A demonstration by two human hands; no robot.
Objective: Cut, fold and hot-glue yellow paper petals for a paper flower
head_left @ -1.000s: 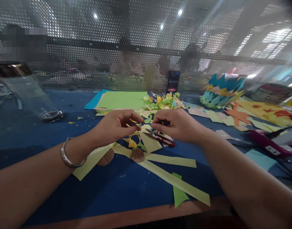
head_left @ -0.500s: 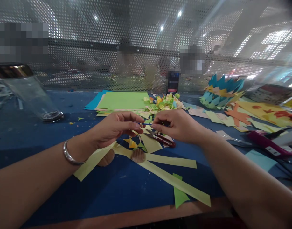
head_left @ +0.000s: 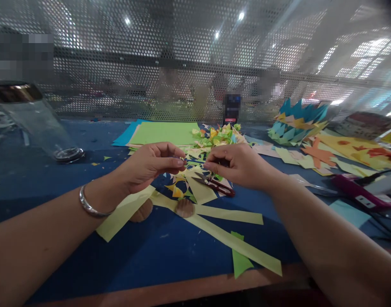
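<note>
Above the littered middle of the table, my left hand [head_left: 159, 164] is closed in a pinch, with a tiny pale bit showing at its fingertips. Facing it a short gap away, my right hand [head_left: 235, 164] also has thumb and fingers pressed together; what lies between them is too small to name. Just below the right hand lies a pair of small dark-red snips [head_left: 216, 185], blades apart, on a pale yellow paper piece [head_left: 202, 189]. Nearer me are long yellow paper strips [head_left: 230, 241], a round brown cardboard disc [head_left: 185, 208] and a second disc [head_left: 142, 211] partly under a strip.
Coloured paper sheets [head_left: 166, 133] and a heap of paper scraps [head_left: 224, 136] lie beyond my hands. A glass jar [head_left: 48, 128] stands left, a phone [head_left: 232, 108] behind. To the right are a blue-and-yellow paper crown [head_left: 296, 123] and a purple device [head_left: 358, 192].
My left hand has drawn left and slightly up, so the gap between the two hands is wider. The right hand has barely moved; the snips and strips lie as before.
</note>
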